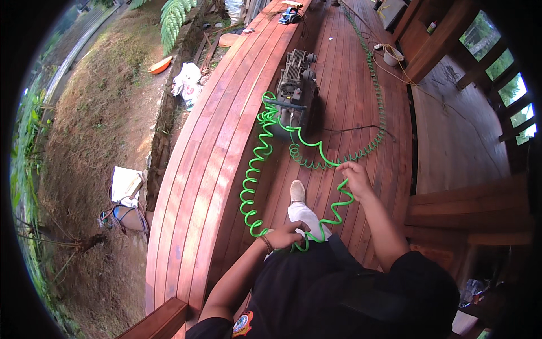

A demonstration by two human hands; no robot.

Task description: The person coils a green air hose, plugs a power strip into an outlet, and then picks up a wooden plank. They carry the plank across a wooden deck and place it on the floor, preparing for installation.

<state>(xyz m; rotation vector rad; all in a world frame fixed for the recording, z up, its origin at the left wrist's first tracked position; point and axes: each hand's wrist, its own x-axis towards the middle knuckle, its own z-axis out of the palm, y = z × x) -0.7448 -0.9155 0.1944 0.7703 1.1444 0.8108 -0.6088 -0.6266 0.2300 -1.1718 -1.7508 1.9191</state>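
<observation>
- Green coiled air hose (265, 152) runs across a reddish wooden deck (361, 73), seen from above by the person who holds it.
- Left hand (286, 234) sits low in the view, near the person's waist, its grip clenched around 1 end of the stretched coils.
- Right hand (354, 176) is raised further out over the deck, fingers closed on the hose where the bright green coils meet a darker green coiled stretch.
- Between the 2 hands the hose hangs in a loose curve past the person's light trouser leg and pale shoe (297, 191).
- From the left hand the coils loop forward to a grey air compressor (296, 85) standing on the deck boards ahead.
- Darker coiled hose (375, 96) trails away from the right hand along the deck toward a white bucket (391, 55).
- Left of the deck, a grassy slope (90, 124) drops away, with white sacks (187, 82) and an orange bowl (160, 65) lying on it.
</observation>
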